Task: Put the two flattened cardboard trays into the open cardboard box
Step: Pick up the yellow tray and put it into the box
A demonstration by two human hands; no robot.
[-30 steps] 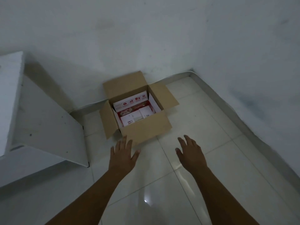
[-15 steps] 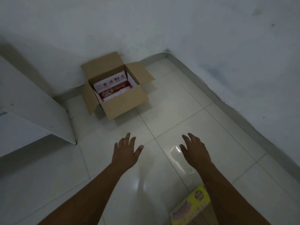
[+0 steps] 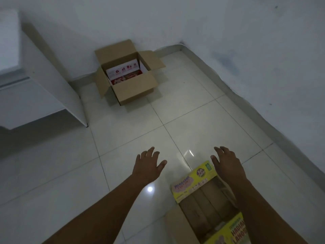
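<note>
Flattened cardboard tray (image 3: 205, 203), floor, well short of the open box (image 3: 130, 80): light, stiff, bendable; grip long edges. Left hand (image 3: 147, 166) and right hand (image 3: 226, 164) spread, empty.

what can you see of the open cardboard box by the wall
The open cardboard box is plain brown corrugated card, standing upright on the tiled floor near the wall, turned at an angle. All four top flaps are folded outward. Inside lies red and white printed packaging. Neither hand touches it.
</note>
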